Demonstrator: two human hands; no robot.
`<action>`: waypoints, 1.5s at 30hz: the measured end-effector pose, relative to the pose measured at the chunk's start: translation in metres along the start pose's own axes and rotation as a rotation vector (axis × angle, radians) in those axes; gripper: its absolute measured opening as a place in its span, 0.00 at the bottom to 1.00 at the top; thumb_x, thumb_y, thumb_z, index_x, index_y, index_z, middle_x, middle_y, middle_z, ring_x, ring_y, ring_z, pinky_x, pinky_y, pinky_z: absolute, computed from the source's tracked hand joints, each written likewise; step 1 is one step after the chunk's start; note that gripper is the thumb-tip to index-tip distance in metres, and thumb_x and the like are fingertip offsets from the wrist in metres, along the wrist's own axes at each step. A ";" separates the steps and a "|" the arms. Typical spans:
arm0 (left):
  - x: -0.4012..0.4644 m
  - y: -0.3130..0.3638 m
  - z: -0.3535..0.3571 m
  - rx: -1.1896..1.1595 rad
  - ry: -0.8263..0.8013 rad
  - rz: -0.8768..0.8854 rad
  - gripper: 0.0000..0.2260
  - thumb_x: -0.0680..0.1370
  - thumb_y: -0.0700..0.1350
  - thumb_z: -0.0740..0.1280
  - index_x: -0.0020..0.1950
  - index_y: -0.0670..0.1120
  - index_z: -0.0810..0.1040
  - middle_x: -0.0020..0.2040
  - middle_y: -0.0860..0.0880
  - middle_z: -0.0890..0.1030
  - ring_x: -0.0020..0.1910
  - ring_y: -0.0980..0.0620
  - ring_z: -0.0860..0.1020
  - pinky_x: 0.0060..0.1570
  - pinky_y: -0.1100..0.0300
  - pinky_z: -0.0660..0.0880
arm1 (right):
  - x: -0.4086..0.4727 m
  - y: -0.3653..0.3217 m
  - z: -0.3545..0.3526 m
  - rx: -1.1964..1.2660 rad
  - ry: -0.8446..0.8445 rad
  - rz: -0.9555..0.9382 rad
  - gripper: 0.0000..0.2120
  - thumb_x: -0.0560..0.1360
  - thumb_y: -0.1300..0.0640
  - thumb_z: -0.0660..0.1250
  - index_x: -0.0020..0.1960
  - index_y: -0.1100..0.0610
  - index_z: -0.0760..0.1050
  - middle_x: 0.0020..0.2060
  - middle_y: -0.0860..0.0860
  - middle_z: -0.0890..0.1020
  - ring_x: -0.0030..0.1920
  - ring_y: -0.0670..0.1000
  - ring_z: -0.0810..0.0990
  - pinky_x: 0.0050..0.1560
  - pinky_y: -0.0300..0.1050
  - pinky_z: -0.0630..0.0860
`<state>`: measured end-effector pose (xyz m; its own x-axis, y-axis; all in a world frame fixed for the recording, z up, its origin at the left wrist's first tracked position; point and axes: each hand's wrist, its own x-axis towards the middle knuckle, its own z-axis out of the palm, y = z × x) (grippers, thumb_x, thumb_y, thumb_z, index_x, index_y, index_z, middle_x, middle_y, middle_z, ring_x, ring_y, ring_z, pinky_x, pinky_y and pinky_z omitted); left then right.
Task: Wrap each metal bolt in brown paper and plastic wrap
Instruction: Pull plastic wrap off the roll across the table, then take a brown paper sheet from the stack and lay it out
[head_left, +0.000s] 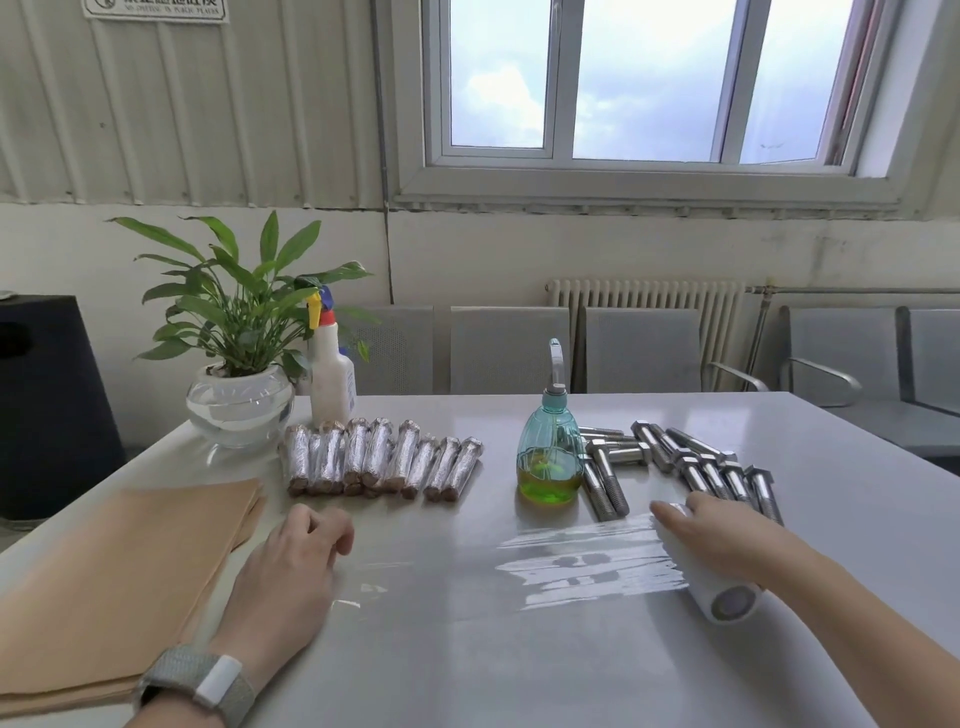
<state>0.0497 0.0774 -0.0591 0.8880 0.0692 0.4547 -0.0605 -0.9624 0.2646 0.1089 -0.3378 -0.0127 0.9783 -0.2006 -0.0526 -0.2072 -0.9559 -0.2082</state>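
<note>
- Right now a clear sheet of plastic wrap (545, 566) lies stretched flat on the pale grey worktop (519, 675), just in front of the teal pump bottle of green liquid (550, 457), which serves as the landmark.
- Left of that bottle and nearer the person, the left hand (291, 561) presses the free end of the film down, its fingers (332, 530) loosely curled on it; whether they pinch the edge cannot be told.
- Right of the bottle, the right hand (722, 540) rests on the white roll of plastic wrap (717, 582), fingers straight on top rather than gripping round it.
- Risk: if the left hand lifts or slides, the thin film is likely to spring back, wrinkle and cling to itself.
- Risk: the roll lies close to the bare silver metal bolts (691, 467) just right of the bottle; a further pull could knock them, or tip the bottle.
- Risk: with no cutter visible, tearing by hand may give a ragged sheet.
- Finished foil-shiny wrapped bolts (379, 462) sit in a row left of the bottle, and flat brown paper sheets (119, 582) lie further left; no bolt lies on the film yet.
</note>
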 end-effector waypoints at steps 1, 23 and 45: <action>0.000 0.001 -0.001 0.013 -0.004 0.002 0.08 0.76 0.39 0.65 0.45 0.53 0.74 0.42 0.53 0.68 0.41 0.50 0.71 0.37 0.55 0.65 | 0.000 0.000 0.000 0.012 0.003 -0.001 0.29 0.79 0.34 0.49 0.63 0.55 0.70 0.60 0.56 0.77 0.52 0.55 0.72 0.55 0.49 0.72; -0.004 0.002 -0.012 0.036 -0.106 0.053 0.06 0.79 0.47 0.62 0.52 0.58 0.75 0.46 0.56 0.70 0.48 0.53 0.71 0.50 0.56 0.68 | -0.014 -0.008 -0.007 -0.132 0.051 -0.018 0.36 0.77 0.30 0.41 0.66 0.54 0.70 0.62 0.52 0.77 0.60 0.53 0.75 0.48 0.49 0.69; -0.002 0.009 -0.029 -0.234 0.003 -0.072 0.08 0.79 0.45 0.62 0.44 0.57 0.78 0.43 0.57 0.73 0.45 0.54 0.73 0.49 0.56 0.66 | -0.082 -0.148 -0.051 -0.173 0.520 -0.511 0.23 0.77 0.36 0.59 0.65 0.50 0.69 0.56 0.49 0.76 0.56 0.53 0.76 0.48 0.47 0.73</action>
<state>0.0343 0.0763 -0.0328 0.8923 0.1369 0.4301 -0.1012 -0.8679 0.4864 0.0596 -0.1906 0.0721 0.8389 0.2433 0.4869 0.2366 -0.9686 0.0762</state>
